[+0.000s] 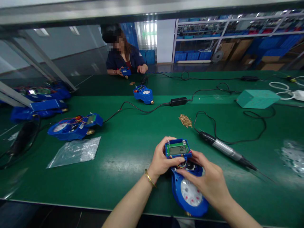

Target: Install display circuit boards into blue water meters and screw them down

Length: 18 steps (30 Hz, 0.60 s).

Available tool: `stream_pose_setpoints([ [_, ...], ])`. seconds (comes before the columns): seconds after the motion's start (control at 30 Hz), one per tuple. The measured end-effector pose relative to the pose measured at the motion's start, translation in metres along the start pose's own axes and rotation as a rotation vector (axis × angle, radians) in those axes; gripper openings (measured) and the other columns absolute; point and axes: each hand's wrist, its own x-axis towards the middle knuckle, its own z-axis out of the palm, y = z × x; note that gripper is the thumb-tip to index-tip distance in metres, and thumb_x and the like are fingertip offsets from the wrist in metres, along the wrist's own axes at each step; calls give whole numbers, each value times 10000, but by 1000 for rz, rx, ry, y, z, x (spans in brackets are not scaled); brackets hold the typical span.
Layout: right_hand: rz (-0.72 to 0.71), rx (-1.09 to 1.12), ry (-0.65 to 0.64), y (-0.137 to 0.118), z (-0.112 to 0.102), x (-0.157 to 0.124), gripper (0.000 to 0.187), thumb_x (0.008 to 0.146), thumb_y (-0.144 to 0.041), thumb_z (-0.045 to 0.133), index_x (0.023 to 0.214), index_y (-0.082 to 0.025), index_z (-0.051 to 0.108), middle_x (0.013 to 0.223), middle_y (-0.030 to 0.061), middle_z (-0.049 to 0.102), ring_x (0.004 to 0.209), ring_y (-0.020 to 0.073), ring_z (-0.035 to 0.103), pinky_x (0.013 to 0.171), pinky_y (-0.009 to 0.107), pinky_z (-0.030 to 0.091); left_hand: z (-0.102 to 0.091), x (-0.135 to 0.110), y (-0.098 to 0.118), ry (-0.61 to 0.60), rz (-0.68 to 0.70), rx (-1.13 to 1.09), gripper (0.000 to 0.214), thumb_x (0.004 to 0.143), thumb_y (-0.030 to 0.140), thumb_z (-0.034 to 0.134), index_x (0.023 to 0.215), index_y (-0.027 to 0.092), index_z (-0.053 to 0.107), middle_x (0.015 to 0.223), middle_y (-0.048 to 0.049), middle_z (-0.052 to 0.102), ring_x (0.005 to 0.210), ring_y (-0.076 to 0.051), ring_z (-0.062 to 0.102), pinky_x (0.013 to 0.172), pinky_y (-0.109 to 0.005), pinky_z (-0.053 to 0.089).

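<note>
L hand [158, 161] fingers gripped display module [178, 150], prob. so LCD faced up, readable; R hand [212, 178] fingers held blue meter body [176, 190] just below, likely steadying it w/ wires linking both; meter at tabletop [133, 180] near edge, resting or lifted, can't tell; screw pile [185, 121] & elec. screwdriver [226, 150] beyond, seemingly for easy reach; co-worker [124, 60] opp. held similar unit [125, 71].
</note>
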Motion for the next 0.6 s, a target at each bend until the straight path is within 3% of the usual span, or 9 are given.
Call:
stream_pose_setpoints([
  [0.2,-88,-14,70,1,5,-1,159,910,-233,646,1052,-159,648,863,42,760,671,151,743,675,183,612,-1,-2,-2,18,45,68,606,570,471,872,1037,179,620,1018,-48,650,963,-225,632,917,-327,497],
  [0.37,-161,13,72,8,-4,3,105,879,-119,634,851,-198,697,781,3,757,603,144,717,607,200,593,-4,-1,0,-32,100,150,582,595,477,866,1041,188,630,973,-32,692,944,-219,655,1180,-462,269],
  [0.43,-164,26,52,10,-6,6,110,875,-116,649,815,-199,691,740,-11,740,586,131,699,581,193,567,-5,-1,0,-58,118,173,576,604,486,859,1041,185,635,963,-36,696,941,-221,660,1182,-474,269],
  [0.6,-174,62,-36,11,-11,9,124,886,-100,643,817,-200,670,770,-2,696,712,145,655,678,254,535,-8,1,0,-116,100,178,619,615,487,855,1100,183,619,1027,-72,693,959,-237,665,950,-394,512],
])
